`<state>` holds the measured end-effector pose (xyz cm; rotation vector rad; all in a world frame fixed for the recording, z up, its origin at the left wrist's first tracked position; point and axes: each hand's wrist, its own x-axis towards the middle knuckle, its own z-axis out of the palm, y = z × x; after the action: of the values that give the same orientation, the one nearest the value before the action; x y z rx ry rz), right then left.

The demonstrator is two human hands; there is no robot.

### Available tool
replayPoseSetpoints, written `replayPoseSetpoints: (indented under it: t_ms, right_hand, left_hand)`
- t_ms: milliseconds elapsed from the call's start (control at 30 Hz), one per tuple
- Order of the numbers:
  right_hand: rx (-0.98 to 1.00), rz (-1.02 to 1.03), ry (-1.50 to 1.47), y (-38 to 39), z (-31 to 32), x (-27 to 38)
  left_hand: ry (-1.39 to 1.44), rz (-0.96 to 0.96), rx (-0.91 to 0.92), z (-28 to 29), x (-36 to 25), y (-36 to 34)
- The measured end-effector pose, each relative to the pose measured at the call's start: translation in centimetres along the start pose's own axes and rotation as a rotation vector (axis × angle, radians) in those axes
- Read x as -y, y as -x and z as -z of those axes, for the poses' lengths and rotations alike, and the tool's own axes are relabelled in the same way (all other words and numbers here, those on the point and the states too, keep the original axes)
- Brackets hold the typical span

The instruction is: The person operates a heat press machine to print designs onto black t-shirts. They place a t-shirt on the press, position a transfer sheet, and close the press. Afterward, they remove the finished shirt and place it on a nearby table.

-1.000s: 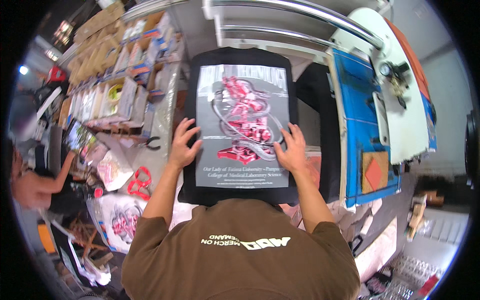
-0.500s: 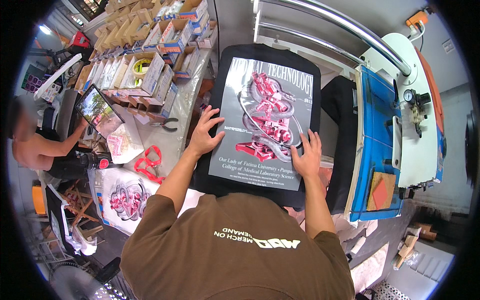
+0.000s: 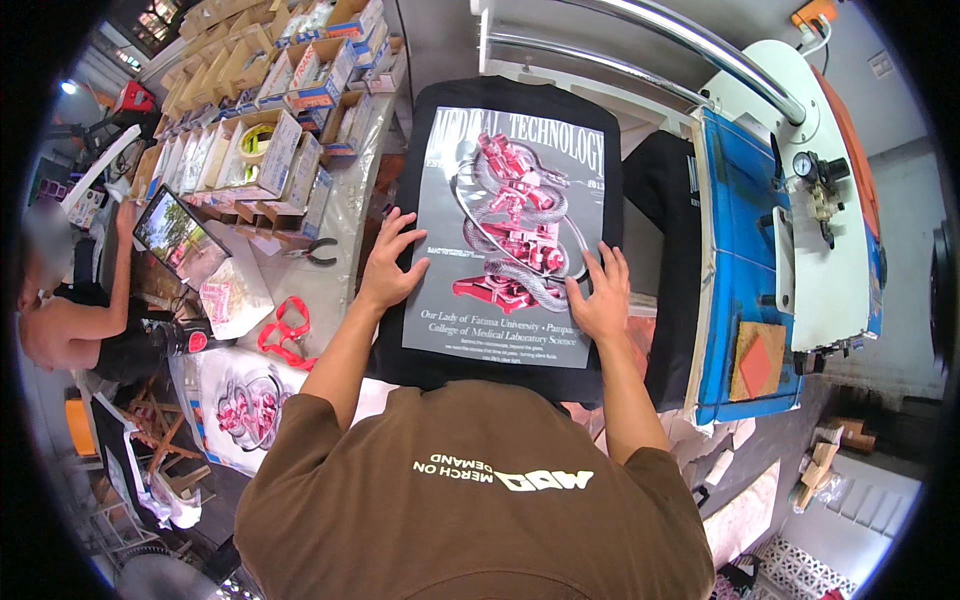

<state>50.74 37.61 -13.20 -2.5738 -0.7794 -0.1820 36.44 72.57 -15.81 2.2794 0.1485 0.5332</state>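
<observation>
A black shirt (image 3: 515, 94) lies spread flat in front of me. On it rests a grey, glossy printed transfer sheet (image 3: 440, 295) with a red microscope, a coiled snake and pale lettering. My left hand (image 3: 393, 265) touches the sheet's left edge, fingers spread and open. At the right edge my right hand (image 3: 603, 297) also lies open, its thumb over the print and its fingers pointing away from me. Neither hand grips anything. Another black garment (image 3: 668, 190) lies to the right, beside the blue-covered platen (image 3: 745, 240).
Chrome rails (image 3: 690, 50) and a white machine arm with a pressure gauge (image 3: 805, 165) stand at the right. On the left table are open cardboard boxes (image 3: 275, 175), pliers (image 3: 318, 252), a red strap (image 3: 288, 330) and a tablet (image 3: 182, 235). A co-worker (image 3: 75, 325) sits beyond.
The view has shifted slightly, and glare over the sheet's top lettering has lessened. My hands stay at its sides. The co-worker's hand has moved from the tablet up toward a white bar.
</observation>
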Motion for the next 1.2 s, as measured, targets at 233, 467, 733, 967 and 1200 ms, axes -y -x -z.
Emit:
replayPoseSetpoints:
  t_ms: [233, 467, 733, 967, 1200]
  right_hand:
    - [-0.011, -0.01, 0.0, -0.17, -0.11, 0.02]
    - [0.003, -0.024, 0.005, -0.08, -0.06, -0.07]
    - [0.007, -0.014, 0.003, -0.09, 0.04, 0.04]
    - [0.004, -0.013, -0.007, -0.23, 0.11, 0.13]
    - [0.014, -0.015, -0.016, -0.11, 0.07, 0.04]
  left_hand:
    - [-0.02, 0.017, -0.001, 0.08, -0.21, -0.02]
    - [-0.002, 0.034, 0.0, 0.0, -0.2, -0.01]
    - [-0.011, 0.007, 0.002, 0.15, -0.22, -0.07]
    - [-0.023, -0.008, -0.001, 0.2, -0.22, -0.14]
    - [-0.015, 0.002, -0.001, 0.24, -0.14, 0.01]
